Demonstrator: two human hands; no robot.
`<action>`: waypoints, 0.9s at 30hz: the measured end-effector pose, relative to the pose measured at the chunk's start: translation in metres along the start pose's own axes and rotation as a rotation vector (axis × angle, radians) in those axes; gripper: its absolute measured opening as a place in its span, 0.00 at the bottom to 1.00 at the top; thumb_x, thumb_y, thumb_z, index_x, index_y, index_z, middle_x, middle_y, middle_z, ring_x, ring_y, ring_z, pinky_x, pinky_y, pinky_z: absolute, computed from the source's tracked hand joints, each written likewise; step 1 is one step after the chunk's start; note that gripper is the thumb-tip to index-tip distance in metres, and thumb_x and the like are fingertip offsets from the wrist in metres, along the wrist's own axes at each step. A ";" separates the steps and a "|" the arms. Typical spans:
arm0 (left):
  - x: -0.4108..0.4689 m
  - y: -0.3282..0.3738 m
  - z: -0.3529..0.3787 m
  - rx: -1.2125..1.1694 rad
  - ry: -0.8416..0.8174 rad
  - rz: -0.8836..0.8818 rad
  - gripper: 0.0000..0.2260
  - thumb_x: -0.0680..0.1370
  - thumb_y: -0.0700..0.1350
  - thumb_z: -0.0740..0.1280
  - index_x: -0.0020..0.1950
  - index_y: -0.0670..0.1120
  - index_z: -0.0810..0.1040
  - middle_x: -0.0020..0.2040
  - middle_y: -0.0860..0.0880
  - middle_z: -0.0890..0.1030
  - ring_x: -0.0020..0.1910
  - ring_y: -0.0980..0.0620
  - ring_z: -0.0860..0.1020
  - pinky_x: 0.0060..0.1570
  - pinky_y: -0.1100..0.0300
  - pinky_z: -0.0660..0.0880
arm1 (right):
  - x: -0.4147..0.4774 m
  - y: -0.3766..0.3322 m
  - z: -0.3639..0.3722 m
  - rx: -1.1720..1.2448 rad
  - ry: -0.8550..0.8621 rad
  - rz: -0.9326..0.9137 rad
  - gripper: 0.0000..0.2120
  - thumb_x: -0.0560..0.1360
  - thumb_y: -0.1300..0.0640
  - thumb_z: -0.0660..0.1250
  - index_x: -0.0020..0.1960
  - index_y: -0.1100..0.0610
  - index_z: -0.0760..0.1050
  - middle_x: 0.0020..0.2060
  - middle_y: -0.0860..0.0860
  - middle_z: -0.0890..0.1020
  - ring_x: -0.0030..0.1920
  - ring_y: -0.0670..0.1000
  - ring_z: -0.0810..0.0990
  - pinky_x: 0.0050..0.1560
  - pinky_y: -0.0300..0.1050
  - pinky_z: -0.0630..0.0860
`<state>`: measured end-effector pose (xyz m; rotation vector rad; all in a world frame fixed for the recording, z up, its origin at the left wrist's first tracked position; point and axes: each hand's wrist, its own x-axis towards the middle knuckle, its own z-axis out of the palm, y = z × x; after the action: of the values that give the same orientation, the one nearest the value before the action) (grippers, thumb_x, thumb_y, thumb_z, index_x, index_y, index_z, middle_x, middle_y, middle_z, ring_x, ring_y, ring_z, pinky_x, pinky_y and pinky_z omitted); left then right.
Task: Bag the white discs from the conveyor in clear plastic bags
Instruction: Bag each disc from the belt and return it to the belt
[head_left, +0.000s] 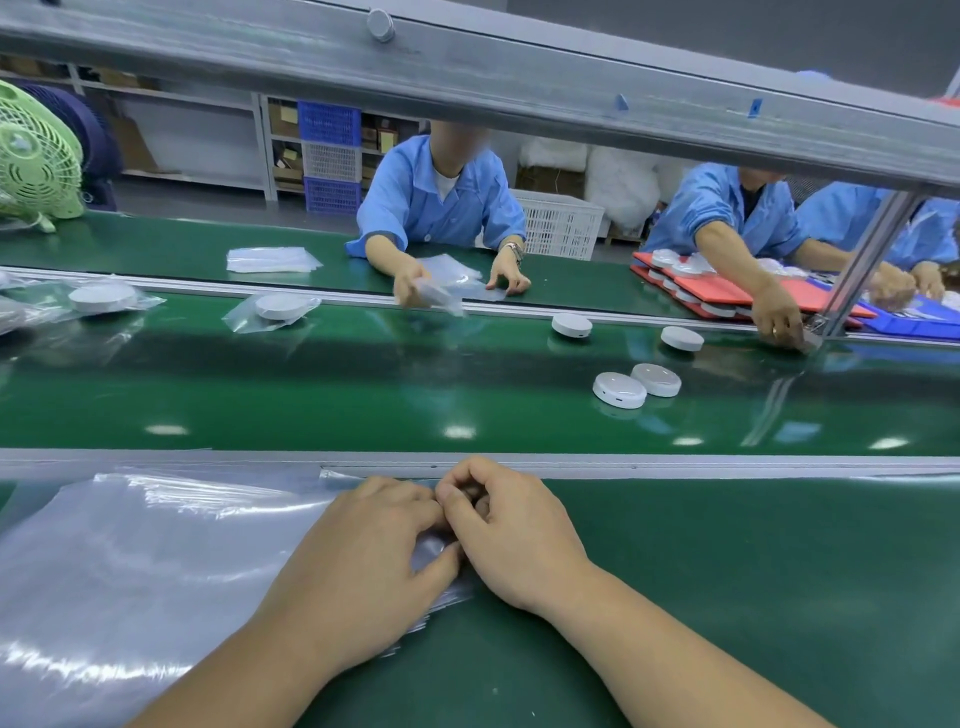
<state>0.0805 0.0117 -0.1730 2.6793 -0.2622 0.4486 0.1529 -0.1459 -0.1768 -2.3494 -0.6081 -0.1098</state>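
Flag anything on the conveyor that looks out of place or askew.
Nothing looks spilled or damaged. One small oddity on the conveyor: the near disc and the disc behind it seem to touch, while a third disc and a fourth disc lie apart. The left hand and right hand pinch a clear bag.

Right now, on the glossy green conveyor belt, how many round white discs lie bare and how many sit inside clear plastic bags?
Bare round white discs: 4
Round white discs in clear plastic bags: 2
Total: 6
Another clear bag at the left edge is cut off and not counted.
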 end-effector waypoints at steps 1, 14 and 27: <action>0.000 0.000 0.000 -0.002 0.002 -0.002 0.17 0.75 0.64 0.55 0.57 0.63 0.78 0.49 0.66 0.78 0.54 0.61 0.70 0.56 0.62 0.71 | 0.000 0.000 0.000 -0.001 -0.001 0.002 0.07 0.77 0.39 0.60 0.49 0.39 0.74 0.38 0.31 0.80 0.38 0.40 0.79 0.38 0.40 0.72; 0.001 0.002 -0.001 -0.018 -0.001 -0.009 0.16 0.75 0.64 0.55 0.56 0.64 0.78 0.48 0.66 0.77 0.54 0.62 0.70 0.56 0.63 0.70 | -0.001 -0.002 -0.001 0.012 -0.006 0.018 0.07 0.77 0.39 0.60 0.49 0.39 0.74 0.35 0.32 0.80 0.38 0.41 0.79 0.39 0.41 0.74; 0.000 -0.001 0.002 -0.016 0.021 -0.034 0.23 0.75 0.70 0.52 0.59 0.65 0.79 0.56 0.72 0.75 0.61 0.69 0.66 0.59 0.73 0.62 | 0.042 0.023 -0.020 0.298 0.279 0.109 0.03 0.73 0.48 0.67 0.46 0.41 0.78 0.36 0.36 0.82 0.36 0.39 0.78 0.46 0.45 0.79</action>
<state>0.0810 0.0115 -0.1751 2.6578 -0.2123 0.4622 0.2025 -0.1566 -0.1654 -2.0270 -0.3333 -0.2727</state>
